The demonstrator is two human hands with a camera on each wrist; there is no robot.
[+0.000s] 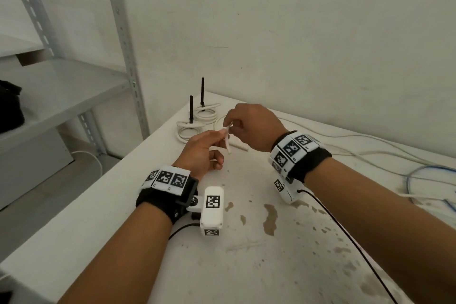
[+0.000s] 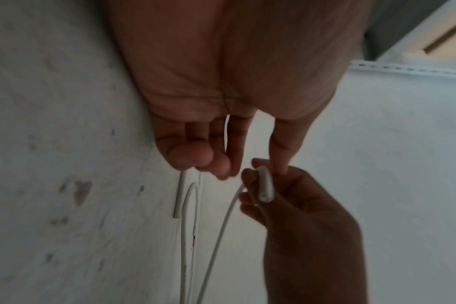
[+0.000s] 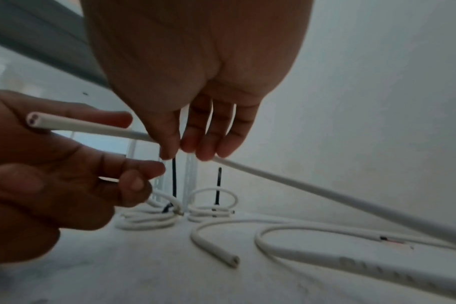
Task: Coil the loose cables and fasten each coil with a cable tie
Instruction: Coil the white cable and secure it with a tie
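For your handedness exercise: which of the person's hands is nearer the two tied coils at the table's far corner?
Left. The left hand is just in front of the tied coils; the right hand is farther off to their right.

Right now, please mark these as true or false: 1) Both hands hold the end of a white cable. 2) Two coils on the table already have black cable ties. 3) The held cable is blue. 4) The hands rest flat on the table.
1) True: the right hand pinches the white cable near its cut end, and the left hand holds it too.
2) True: two coils near the table corner each carry an upright black cable tie.
3) False: it is white; a blue cable lies loose at the right.
4) False: both hands are raised above the table.
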